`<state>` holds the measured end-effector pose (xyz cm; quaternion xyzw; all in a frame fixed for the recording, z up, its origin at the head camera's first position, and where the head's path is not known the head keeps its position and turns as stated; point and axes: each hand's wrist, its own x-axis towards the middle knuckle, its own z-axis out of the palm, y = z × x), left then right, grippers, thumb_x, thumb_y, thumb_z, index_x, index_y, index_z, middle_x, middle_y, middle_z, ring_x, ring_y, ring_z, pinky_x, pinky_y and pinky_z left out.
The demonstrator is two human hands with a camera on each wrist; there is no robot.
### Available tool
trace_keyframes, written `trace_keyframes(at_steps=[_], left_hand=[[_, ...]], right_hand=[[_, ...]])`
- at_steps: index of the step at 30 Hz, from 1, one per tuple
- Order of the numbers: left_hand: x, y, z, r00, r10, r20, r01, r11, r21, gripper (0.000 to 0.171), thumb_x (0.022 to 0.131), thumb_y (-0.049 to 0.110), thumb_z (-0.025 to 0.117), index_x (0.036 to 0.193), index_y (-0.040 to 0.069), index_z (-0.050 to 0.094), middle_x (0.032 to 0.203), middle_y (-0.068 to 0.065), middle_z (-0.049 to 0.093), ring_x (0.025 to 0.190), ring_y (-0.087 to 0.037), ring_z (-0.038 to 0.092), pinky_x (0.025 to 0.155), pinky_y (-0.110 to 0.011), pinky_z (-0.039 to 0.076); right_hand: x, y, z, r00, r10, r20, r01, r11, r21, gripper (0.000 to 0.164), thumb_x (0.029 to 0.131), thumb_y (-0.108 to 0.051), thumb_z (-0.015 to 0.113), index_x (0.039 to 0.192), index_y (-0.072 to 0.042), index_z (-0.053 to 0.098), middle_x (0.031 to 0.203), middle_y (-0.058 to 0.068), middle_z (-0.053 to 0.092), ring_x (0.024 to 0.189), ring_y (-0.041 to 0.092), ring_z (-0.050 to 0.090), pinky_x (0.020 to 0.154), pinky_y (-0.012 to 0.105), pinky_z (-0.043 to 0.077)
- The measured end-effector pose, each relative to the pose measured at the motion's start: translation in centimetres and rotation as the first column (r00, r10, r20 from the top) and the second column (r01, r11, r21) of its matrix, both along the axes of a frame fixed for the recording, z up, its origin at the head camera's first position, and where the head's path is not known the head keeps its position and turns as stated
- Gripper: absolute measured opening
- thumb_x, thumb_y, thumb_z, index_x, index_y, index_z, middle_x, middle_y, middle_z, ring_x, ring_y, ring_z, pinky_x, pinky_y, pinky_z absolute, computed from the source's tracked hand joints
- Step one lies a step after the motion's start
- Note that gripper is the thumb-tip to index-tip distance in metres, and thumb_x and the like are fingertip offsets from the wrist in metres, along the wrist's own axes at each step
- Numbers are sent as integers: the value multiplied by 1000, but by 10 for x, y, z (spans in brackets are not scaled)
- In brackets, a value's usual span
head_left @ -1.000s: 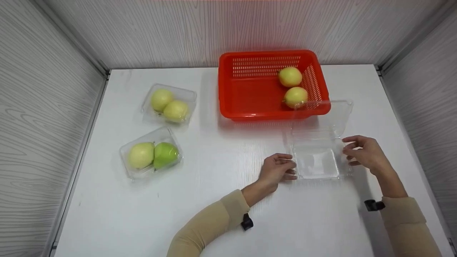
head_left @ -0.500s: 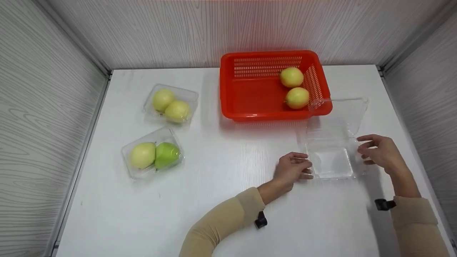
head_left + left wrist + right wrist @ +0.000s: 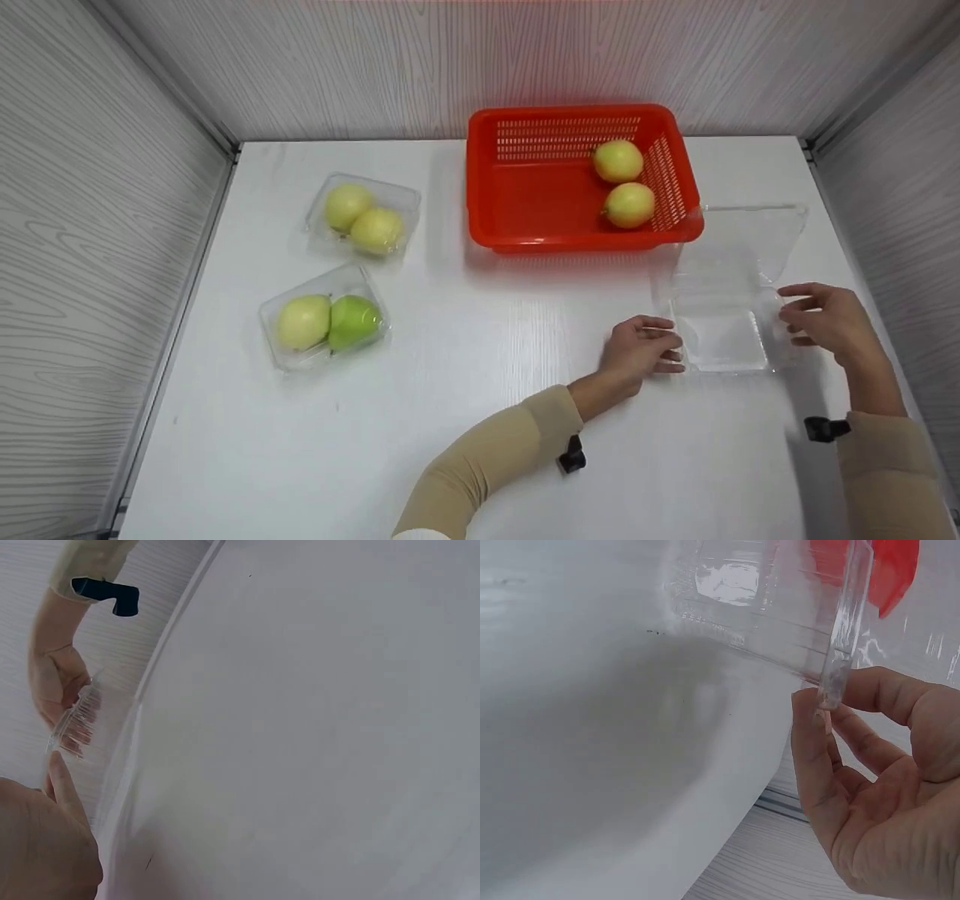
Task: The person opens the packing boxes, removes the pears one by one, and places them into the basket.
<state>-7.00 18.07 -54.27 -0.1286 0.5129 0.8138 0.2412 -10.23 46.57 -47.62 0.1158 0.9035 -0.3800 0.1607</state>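
A clear plastic clamshell box stands with its lid raised toward the back, at the right of the table in the head view. No fruit lies in it. My left hand grips its left rim. On the opposite side, my right hand holds the right rim. The right wrist view shows the right thumb and fingers pinching the edge of the box. In the left wrist view, part of the left hand shows at the lower left, beside the box's edge.
Behind the box, a red basket holds two pale yellow fruits. On the left are two more clear boxes: the far one contains two yellow fruits, the near one a yellow fruit and a green pear. Walls border the table.
Both hands have moved to the right together, carrying the lidded clear box along; its lid has stayed up. The basket and the two filled boxes keep their places on the table.
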Motion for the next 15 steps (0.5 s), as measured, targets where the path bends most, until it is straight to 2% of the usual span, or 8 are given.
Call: trace_keyframes(at_steps=[6, 11, 15], left_hand=[[-1, 12, 1, 1000, -3, -1, 3, 1000, -9, 22, 89, -3, 74, 110, 5, 73, 89, -7, 74, 66, -17, 69, 70, -44, 70], [-4, 21, 1, 1000, -1, 6, 1, 1000, -11, 20, 89, -4, 74, 107, 7, 73, 89, -8, 74, 65, -16, 69, 67, -41, 69], [-8, 25, 1, 1000, -15, 11, 16, 1000, -25, 20, 90, -3, 74, 104, 11, 73, 89, -6, 75, 67, -17, 70, 69, -42, 70]], right_hand=[[1, 10, -1, 1000, -10, -26, 10, 1000, 7, 48, 101, -8, 60, 145, 8, 52, 93, -11, 61, 73, 3, 67, 65, 24, 66], [1, 18, 2, 1000, -22, -9, 21, 999, -33, 32, 101, -10, 61, 133, -7, 59, 93, -11, 63, 73, 3, 66, 65, 24, 66], [0, 20, 4, 1000, -18, 6, 18, 1000, -13, 42, 101, -9, 59, 141, 4, 54, 92, -10, 61, 72, 3, 65, 65, 24, 65]])
